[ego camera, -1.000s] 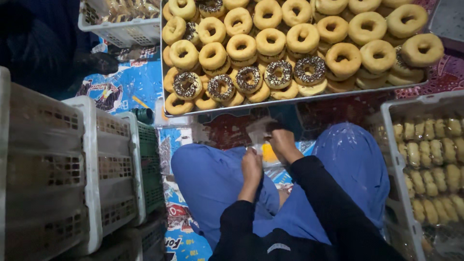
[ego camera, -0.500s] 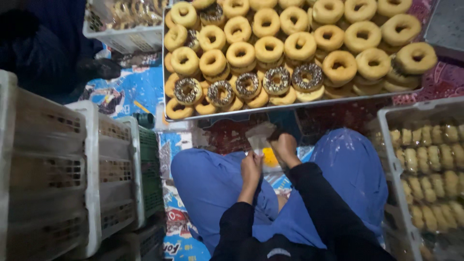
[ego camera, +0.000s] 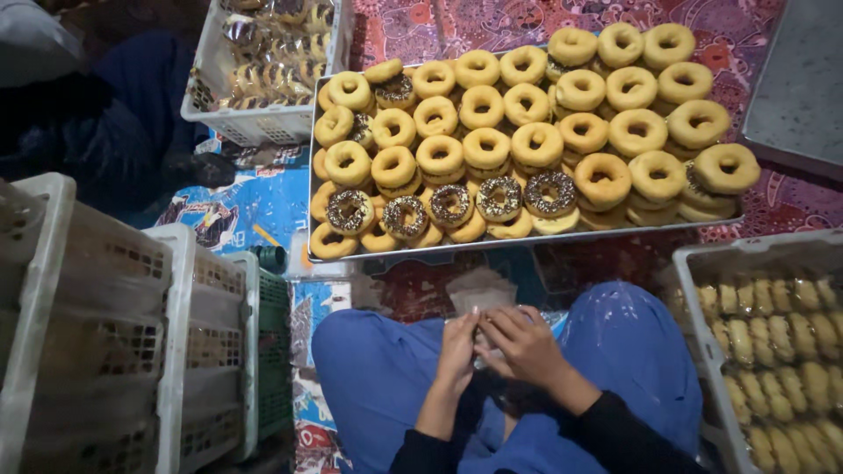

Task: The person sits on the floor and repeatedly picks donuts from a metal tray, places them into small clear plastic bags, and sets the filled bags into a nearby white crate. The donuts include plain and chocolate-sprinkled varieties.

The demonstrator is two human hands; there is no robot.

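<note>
Left hand [ego camera: 458,349] and right hand [ego camera: 524,342] together over lap, above blue-trousered knees [ego camera: 386,377]. Fingertips of both pinch small thin clear plastic bag [ego camera: 481,290], pale and crumpled, held just in front of hands; both grips closed on it. Bag sits near front edge of large metal tray [ego camera: 527,248] stacked with ring doughnuts [ego camera: 536,140], mostly plain yellow glaze, five near front with chocolate sprinkles [ego camera: 450,204]. White plastic crates [ego camera: 105,333] at left. White crate of pale finger-shaped pastries [ego camera: 773,333] at right.

doughnut tray [ego camera: 527,248] ahead, crates [ego camera: 114,351] left
</note>
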